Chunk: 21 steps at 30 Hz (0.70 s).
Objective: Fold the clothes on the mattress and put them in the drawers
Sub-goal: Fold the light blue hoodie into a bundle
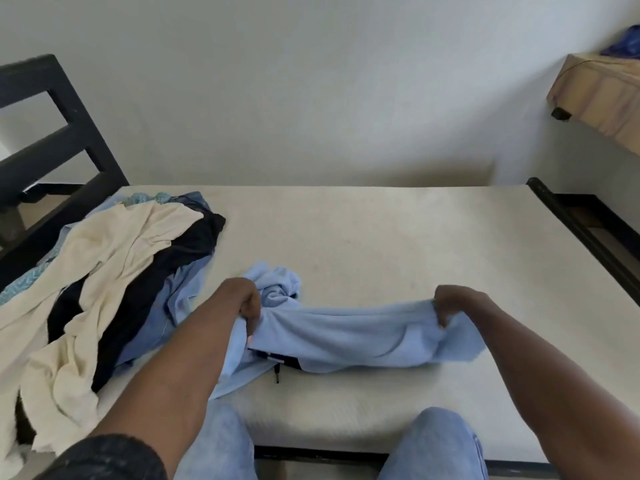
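A light blue garment (349, 336) is stretched sideways over the near part of the bare white mattress (398, 244). My left hand (247, 306) grips its left end, where the cloth bunches up behind the fingers. My right hand (453, 304) grips its right end. A dark patch and a black drawstring hang from the garment's lower edge. A heap of unfolded clothes (114, 278) lies on the left of the mattress: a cream piece on top, with black and blue pieces under it.
A black bed frame (59, 133) rises at the left and a black rail (588, 226) runs along the mattress's right side. A wooden piece of furniture (602, 95) juts in at the upper right. A grey wall stands behind the mattress.
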Each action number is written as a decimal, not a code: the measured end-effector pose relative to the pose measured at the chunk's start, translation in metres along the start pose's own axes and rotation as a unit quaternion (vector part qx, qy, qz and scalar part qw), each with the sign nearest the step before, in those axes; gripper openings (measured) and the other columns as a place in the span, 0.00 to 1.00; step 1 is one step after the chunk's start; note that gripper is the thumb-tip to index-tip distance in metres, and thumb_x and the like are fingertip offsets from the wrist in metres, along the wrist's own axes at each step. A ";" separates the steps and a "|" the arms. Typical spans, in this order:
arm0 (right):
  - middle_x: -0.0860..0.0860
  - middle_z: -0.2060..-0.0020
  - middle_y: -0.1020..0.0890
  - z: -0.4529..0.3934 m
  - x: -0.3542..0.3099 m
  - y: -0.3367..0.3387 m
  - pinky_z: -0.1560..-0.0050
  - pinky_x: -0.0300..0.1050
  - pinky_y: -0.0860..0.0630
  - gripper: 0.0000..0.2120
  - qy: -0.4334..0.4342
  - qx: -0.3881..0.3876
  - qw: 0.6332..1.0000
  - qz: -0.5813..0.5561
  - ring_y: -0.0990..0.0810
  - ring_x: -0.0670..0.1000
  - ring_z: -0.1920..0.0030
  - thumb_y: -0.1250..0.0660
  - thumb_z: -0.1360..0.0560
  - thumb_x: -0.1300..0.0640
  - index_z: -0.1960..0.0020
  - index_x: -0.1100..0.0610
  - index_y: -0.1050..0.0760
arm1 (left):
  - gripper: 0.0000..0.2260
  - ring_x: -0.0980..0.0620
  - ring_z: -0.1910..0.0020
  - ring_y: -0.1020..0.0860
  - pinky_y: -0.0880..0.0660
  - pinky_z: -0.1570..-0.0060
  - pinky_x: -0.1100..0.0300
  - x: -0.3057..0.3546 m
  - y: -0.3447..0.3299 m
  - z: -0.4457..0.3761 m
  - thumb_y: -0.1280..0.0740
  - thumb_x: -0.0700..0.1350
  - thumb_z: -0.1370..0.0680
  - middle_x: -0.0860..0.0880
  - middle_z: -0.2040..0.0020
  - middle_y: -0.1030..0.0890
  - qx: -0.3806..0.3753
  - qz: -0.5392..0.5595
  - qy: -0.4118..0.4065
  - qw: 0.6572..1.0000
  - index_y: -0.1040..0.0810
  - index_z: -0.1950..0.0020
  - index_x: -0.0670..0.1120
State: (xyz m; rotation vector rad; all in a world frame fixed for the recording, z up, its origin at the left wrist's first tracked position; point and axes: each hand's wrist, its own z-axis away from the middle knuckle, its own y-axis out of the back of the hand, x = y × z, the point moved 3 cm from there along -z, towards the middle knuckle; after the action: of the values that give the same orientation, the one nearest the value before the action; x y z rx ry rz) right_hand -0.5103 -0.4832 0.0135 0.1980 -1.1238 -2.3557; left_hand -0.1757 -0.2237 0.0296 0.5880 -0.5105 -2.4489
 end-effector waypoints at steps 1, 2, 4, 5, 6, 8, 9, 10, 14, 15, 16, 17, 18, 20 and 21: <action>0.52 0.59 0.21 -0.007 -0.001 0.007 0.56 0.41 0.29 0.06 -0.014 0.029 0.999 -0.016 0.23 0.52 0.59 0.27 0.31 0.56 0.60 0.57 0.24 | 0.26 0.42 0.37 0.25 0.27 0.38 0.51 0.001 0.014 -0.007 0.31 0.52 0.24 0.41 0.32 0.26 0.061 0.026 -0.017 0.998 0.28 0.30 0.41; 0.54 0.52 0.20 -0.013 0.002 0.014 0.53 0.43 0.28 0.08 -0.033 0.068 0.996 -0.046 0.21 0.54 0.53 0.31 0.28 0.55 0.51 0.57 0.22 | 0.23 0.40 0.37 0.25 0.27 0.37 0.50 0.000 0.031 -0.010 0.33 0.49 0.23 0.40 0.32 0.26 0.143 0.074 -0.030 0.987 0.29 0.31 0.41; 0.58 0.39 0.21 -0.026 0.005 0.041 0.43 0.46 0.28 0.20 -0.040 0.121 0.980 -0.150 0.22 0.57 0.40 0.37 0.26 0.50 0.37 0.58 0.24 | 0.19 0.38 0.35 0.26 0.27 0.39 0.49 -0.002 0.081 -0.005 0.38 0.44 0.21 0.38 0.32 0.26 0.296 0.231 -0.044 0.926 0.29 0.31 0.39; 0.60 0.36 0.23 -0.031 0.006 0.062 0.39 0.48 0.29 0.25 -0.016 0.135 0.967 -0.218 0.24 0.59 0.37 0.38 0.26 0.48 0.34 0.61 0.25 | 0.17 0.37 0.36 0.26 0.27 0.41 0.49 -0.003 0.108 0.000 0.39 0.42 0.20 0.38 0.33 0.26 0.335 0.324 -0.045 0.884 0.28 0.32 0.38; 0.62 0.37 0.23 -0.034 0.005 0.088 0.39 0.48 0.30 0.26 0.014 0.157 0.947 -0.282 0.24 0.59 0.37 0.38 0.26 0.49 0.35 0.65 0.25 | 0.16 0.36 0.36 0.25 0.26 0.42 0.49 -0.004 0.138 0.011 0.40 0.42 0.20 0.37 0.34 0.25 0.353 0.413 -0.055 0.838 0.28 0.33 0.38; 0.66 0.45 0.20 -0.027 0.000 0.146 0.49 0.48 0.28 0.24 0.031 0.240 0.887 -0.394 0.21 0.59 0.47 0.38 0.27 0.53 0.40 0.70 0.23 | 0.16 0.38 0.37 0.24 0.26 0.42 0.48 -0.010 0.197 0.031 0.42 0.42 0.18 0.39 0.35 0.24 0.386 0.579 -0.106 0.710 0.26 0.34 0.38; 0.66 0.48 0.19 -0.018 -0.001 0.179 0.51 0.49 0.28 0.25 0.030 0.308 0.832 -0.459 0.21 0.59 0.49 0.40 0.31 0.54 0.42 0.69 0.22 | 0.16 0.39 0.38 0.24 0.26 0.40 0.49 -0.015 0.227 0.046 0.43 0.42 0.18 0.40 0.35 0.23 0.409 0.637 -0.142 0.637 0.24 0.34 0.40; 0.65 0.47 0.19 -0.005 -0.004 0.207 0.49 0.50 0.26 0.25 0.032 0.377 0.767 -0.518 0.21 0.60 0.47 0.42 0.32 0.55 0.41 0.67 0.21 | 0.16 0.40 0.38 0.23 0.25 0.38 0.49 -0.017 0.249 0.063 0.43 0.41 0.19 0.41 0.36 0.22 0.431 0.677 -0.175 0.570 0.22 0.36 0.42; 0.52 0.45 0.18 0.045 -0.012 0.292 0.42 0.45 0.27 0.17 0.091 0.544 0.542 -0.634 0.22 0.52 0.44 0.42 0.23 0.53 0.40 0.49 0.20 | 0.18 0.49 0.34 0.27 0.30 0.35 0.63 -0.036 0.301 0.136 0.43 0.34 0.21 0.45 0.33 0.23 0.583 0.689 -0.292 0.317 0.22 0.35 0.42; 0.49 0.50 0.19 0.051 -0.013 0.299 0.47 0.47 0.26 0.14 0.102 0.559 0.526 -0.633 0.22 0.51 0.49 0.42 0.23 0.48 0.42 0.46 0.21 | 0.18 0.49 0.32 0.28 0.31 0.33 0.63 -0.044 0.306 0.146 0.43 0.33 0.21 0.44 0.32 0.24 0.619 0.669 -0.301 0.281 0.23 0.34 0.42; 0.48 0.54 0.21 0.056 -0.011 0.302 0.52 0.49 0.27 0.13 0.099 0.586 0.546 -0.591 0.23 0.51 0.53 0.42 0.23 0.47 0.42 0.46 0.23 | 0.18 0.48 0.31 0.28 0.32 0.32 0.60 -0.051 0.306 0.152 0.43 0.34 0.21 0.44 0.32 0.24 0.645 0.653 -0.303 0.258 0.23 0.34 0.42; 0.50 0.55 0.22 0.062 -0.010 0.300 0.55 0.49 0.29 0.13 0.089 0.626 0.592 -0.499 0.24 0.54 0.54 0.42 0.22 0.50 0.40 0.46 0.26 | 0.19 0.47 0.32 0.27 0.31 0.32 0.59 -0.058 0.299 0.155 0.43 0.35 0.23 0.43 0.33 0.23 0.673 0.631 -0.296 0.248 0.22 0.35 0.42; 0.55 0.54 0.21 0.061 -0.008 0.292 0.56 0.50 0.28 0.14 0.081 0.646 0.643 -0.403 0.24 0.57 0.55 0.41 0.23 0.55 0.38 0.48 0.28 | 0.19 0.47 0.34 0.25 0.30 0.34 0.59 -0.063 0.287 0.152 0.43 0.36 0.24 0.43 0.35 0.22 0.704 0.599 -0.284 0.256 0.21 0.37 0.41; 0.63 0.55 0.23 0.043 -0.004 0.258 0.57 0.55 0.27 0.18 0.073 0.656 0.711 -0.242 0.23 0.65 0.57 0.38 0.27 0.65 0.39 0.54 0.25 | 0.17 0.44 0.42 0.22 0.27 0.43 0.57 -0.067 0.249 0.127 0.40 0.37 0.27 0.41 0.40 0.21 0.761 0.490 -0.256 0.339 0.21 0.41 0.40; 0.65 0.56 0.24 0.032 -0.003 0.236 0.58 0.56 0.27 0.18 0.080 0.648 0.729 -0.206 0.24 0.67 0.58 0.37 0.29 0.68 0.41 0.57 0.23 | 0.15 0.40 0.47 0.22 0.25 0.49 0.52 -0.065 0.222 0.107 0.37 0.37 0.28 0.39 0.42 0.23 0.770 0.426 -0.239 0.410 0.22 0.42 0.39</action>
State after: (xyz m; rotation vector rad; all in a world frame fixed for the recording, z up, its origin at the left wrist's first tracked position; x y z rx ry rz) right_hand -0.4270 -0.5828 0.2127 1.1841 -2.6131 -1.2997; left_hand -0.0861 -0.3311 0.2424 0.0215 -2.5155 -0.4288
